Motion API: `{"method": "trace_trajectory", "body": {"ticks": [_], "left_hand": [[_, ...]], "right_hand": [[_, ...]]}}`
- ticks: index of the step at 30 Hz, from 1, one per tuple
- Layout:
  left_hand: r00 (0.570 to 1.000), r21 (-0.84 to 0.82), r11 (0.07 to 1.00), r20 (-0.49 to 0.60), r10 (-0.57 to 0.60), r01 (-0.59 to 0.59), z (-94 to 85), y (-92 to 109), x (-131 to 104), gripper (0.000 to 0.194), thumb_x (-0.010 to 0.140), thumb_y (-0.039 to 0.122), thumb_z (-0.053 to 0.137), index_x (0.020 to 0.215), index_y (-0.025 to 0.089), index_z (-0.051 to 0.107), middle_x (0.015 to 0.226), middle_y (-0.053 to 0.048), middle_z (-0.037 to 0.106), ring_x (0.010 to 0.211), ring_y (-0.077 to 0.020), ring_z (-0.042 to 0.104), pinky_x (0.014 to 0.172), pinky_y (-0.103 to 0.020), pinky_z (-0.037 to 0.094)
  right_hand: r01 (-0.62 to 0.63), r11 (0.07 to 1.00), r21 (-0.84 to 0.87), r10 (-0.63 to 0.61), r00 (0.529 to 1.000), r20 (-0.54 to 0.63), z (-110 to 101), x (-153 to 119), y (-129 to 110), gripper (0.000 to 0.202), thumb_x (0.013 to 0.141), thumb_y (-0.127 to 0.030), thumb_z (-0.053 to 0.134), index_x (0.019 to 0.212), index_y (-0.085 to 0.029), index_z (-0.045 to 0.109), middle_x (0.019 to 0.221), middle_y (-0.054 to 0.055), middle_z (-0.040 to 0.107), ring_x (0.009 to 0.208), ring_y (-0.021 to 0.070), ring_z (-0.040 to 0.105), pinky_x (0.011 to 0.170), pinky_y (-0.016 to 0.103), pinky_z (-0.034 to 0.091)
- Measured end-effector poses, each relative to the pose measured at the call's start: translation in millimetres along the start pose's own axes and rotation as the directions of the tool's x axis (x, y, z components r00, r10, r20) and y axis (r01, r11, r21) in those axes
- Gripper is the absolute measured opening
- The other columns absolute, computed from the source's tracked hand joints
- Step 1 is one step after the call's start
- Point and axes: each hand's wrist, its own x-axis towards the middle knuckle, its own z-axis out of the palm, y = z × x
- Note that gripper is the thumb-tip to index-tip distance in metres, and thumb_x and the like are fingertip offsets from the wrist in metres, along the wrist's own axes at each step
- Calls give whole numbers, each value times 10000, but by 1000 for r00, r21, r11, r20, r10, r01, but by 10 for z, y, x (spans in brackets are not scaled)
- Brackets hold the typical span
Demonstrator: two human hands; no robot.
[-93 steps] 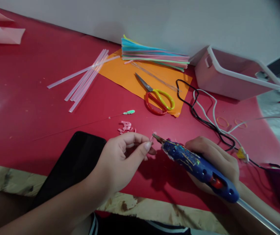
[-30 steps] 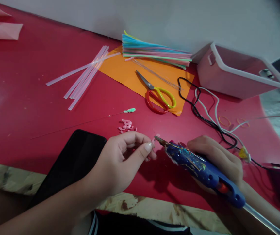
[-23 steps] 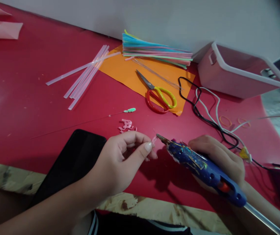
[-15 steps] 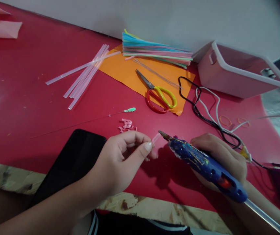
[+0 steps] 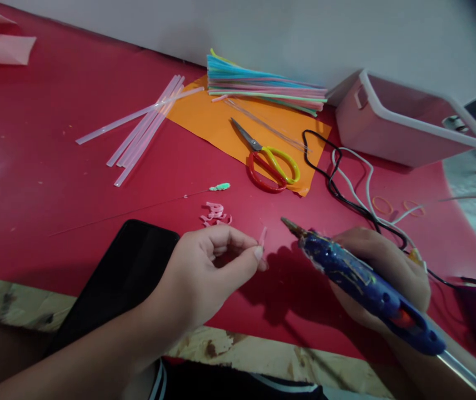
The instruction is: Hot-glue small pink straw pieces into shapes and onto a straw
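The hands are held apart: the glue gun (image 5: 354, 278) is gripped in the right hand (image 5: 391, 266), its nozzle clear of the pink strip (image 5: 263, 235), which is pinched in the left hand (image 5: 210, 266) above the bench (image 5: 75, 194). Whether glue has been applied cannot be told. Beyond, more pink scraps (image 5: 215, 211) are left loose. A green tuft (image 5: 220, 187) is already attached to a wire (image 5: 138, 210), seemingly finished. Farther back, scissors (image 5: 254, 145) are laid untouched.

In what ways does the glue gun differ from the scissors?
The glue gun is held in the right hand; the scissors lie partly on orange paper. The glue gun is mostly blue; the scissors are red, yellow and grey. Both point toward the picture's upper left.
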Motion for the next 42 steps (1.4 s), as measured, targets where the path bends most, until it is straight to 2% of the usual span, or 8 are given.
{"method": "trace_trajectory", "body": {"ticks": [4,12,17,21,25,29,37,42], "left_hand": [[1000,-25,1000,26,7,-7,-3,2,14,114,850,148,715,755,202,748,651,60,745,561,-31,630,521,-91,473],[997,-46,998,51,51,-49,3,6,24,129,865,128,704,764,192,752,665,57,745,556,-16,608,501,-72,447],[998,-47,998,51,35,-33,-5,21,0,120,870,138,703,772,187,752,677,46,760,575,-23,628,501,-74,445],[998,-32,999,49,29,-28,-7,11,-4,116,883,158,701,784,195,749,679,46,762,612,-31,654,529,-75,460],[999,-20,1000,40,21,-21,-10,7,-7,135,894,161,689,773,193,738,688,42,760,625,-38,659,541,-88,469],[998,8,999,52,41,-42,-15,5,-12,145,905,169,674,771,187,728,709,29,761,643,-54,665,565,-113,486],[997,55,997,50,52,-55,-15,33,-7,178,911,185,656,741,186,710,709,25,745,655,-67,660,574,-140,488],[999,51,998,33,39,-40,-10,42,-22,154,892,190,667,743,184,707,699,10,752,647,-92,673,568,-167,500]], "right_hand": [[83,994,66,-88,993,82,3,40,-24,244,873,-130,629,1114,-167,611,899,59,629,779,183,644,668,325,528],[34,996,79,-43,993,113,24,24,-21,184,928,-243,623,1099,-175,618,899,68,636,796,208,649,712,358,530],[52,996,73,-61,990,131,18,31,-12,148,935,-162,593,1076,-169,638,888,60,653,792,193,665,721,337,536],[46,996,77,-55,990,128,19,39,-5,139,944,-215,596,1070,-168,631,880,71,650,792,199,651,713,343,535],[55,997,57,-63,988,142,11,49,-3,184,906,-176,626,1089,-165,605,902,71,634,805,188,625,715,326,522],[75,997,30,-78,988,133,0,53,-5,221,898,-179,625,1117,-163,592,915,77,631,812,192,623,719,323,520],[16,1000,-20,-14,993,121,-8,35,16,265,844,-151,651,1099,-208,610,884,55,653,742,185,641,632,313,532],[-9,1000,20,8,1000,30,-1,20,2,269,839,-110,651,1088,-211,632,886,47,665,751,178,652,649,313,537]]}}
